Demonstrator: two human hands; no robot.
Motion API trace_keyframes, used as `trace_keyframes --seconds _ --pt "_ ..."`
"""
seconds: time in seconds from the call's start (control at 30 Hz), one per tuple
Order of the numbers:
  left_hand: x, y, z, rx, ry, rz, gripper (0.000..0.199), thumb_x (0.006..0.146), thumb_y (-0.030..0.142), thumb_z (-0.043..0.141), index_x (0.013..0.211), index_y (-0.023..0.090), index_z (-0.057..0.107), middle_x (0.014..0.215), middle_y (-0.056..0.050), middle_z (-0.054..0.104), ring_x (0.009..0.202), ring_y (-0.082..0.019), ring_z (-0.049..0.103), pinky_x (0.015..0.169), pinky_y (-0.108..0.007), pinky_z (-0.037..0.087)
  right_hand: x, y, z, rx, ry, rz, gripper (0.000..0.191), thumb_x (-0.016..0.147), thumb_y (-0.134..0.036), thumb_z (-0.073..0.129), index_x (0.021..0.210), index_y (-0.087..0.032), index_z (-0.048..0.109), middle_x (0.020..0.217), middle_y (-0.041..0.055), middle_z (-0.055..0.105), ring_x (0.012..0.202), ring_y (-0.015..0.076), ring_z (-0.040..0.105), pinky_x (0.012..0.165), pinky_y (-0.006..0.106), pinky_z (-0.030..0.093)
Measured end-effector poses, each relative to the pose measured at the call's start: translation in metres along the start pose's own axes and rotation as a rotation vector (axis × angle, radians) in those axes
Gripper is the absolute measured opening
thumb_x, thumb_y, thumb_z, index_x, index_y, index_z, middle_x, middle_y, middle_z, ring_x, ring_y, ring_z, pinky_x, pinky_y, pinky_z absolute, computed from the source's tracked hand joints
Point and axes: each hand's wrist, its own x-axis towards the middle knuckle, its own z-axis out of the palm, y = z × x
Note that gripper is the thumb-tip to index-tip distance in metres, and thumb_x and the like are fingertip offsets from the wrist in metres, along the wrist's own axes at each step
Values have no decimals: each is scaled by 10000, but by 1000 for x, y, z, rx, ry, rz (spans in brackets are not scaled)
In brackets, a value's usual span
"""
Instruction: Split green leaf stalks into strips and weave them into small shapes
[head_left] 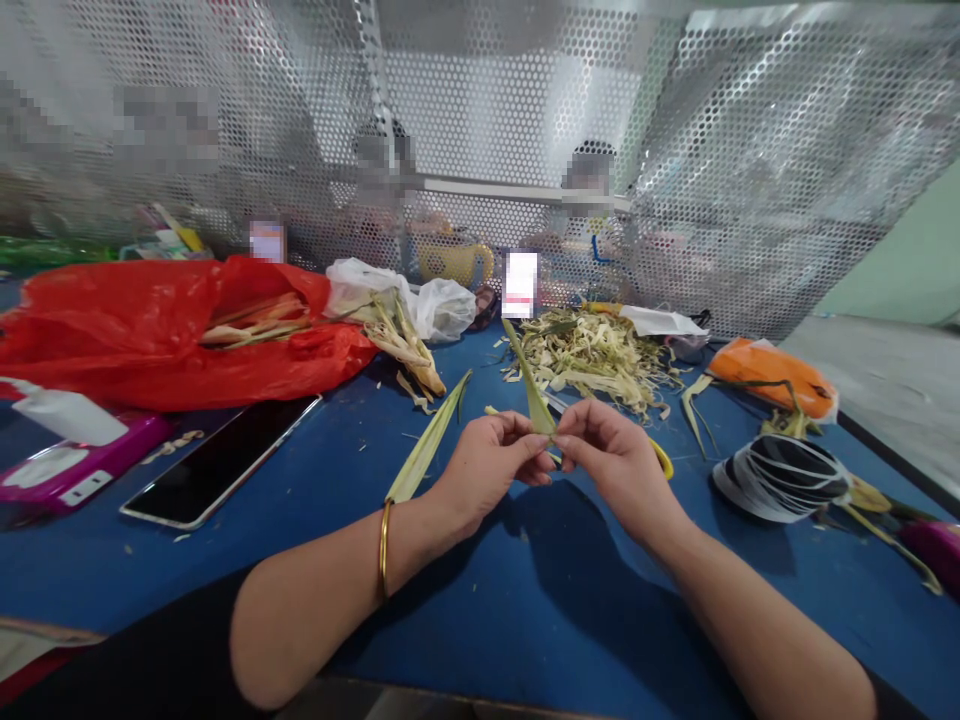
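Observation:
Between my fingertips is a green leaf strip (531, 392), its long pointed end rising away from me. My left hand (499, 450) pinches its base from the left, thumb against fingers. From the other side my right hand (609, 452) closes thumb and forefinger on the same base, the two thumbs almost touching. Under my left wrist lies another pale green leaf (429, 445), flat on the blue table (480, 590). A yellow loop (663, 460), perhaps a scissor handle, shows beside my right hand; the rest is hidden.
A heap of leaf shreds (600, 355) sits beyond my hands. At left are a red plastic bag (150, 330), a phone (225, 460) and a purple power strip (97, 465). A wound spool (780, 478) and an orange packet (772, 375) lie right. A perforated screen (510, 110) stands behind.

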Motion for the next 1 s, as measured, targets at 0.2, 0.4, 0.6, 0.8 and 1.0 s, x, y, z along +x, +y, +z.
trace_keyframes --seconds 0.2,0.4,0.6,0.8,1.0 --pt "-1 2 -4 -127 -26 -81 91 763 192 655 714 148 592 590 2 650 488 -102 585 555 -242 484 -3 -2 -6 -543 -48 -434 147 875 -139 487 819 -198 610 802 29 582 724 150 560 653 265 440" --pt "2 3 -8 -315 -104 -202 79 716 125 650 649 115 609 573 2 600 481 -83 556 525 -212 471 -3 -5 -13 -751 -119 -615 193 901 -114 463 927 -204 631 866 54 594 787 160 574 690 261 450" --pt "2 3 -10 -370 -139 -262 71 730 96 603 663 116 613 566 8 596 478 -73 556 535 -200 481 -3 -5 -11 -677 -82 -601 154 913 -139 490 883 -191 631 832 44 615 764 144 584 685 238 446" --pt "-4 6 -3 -100 -23 -19 126 742 213 669 672 139 594 603 -12 662 505 -93 589 528 -197 469 -3 -6 -8 -569 22 -423 119 855 -125 565 770 -189 619 750 3 621 706 127 568 650 225 421" --pt "-7 5 3 78 32 186 146 762 210 639 633 155 600 584 7 659 534 -96 601 566 -212 490 -3 -5 -7 -433 53 -211 79 809 -193 601 735 -184 624 687 -9 616 654 134 535 610 248 401"
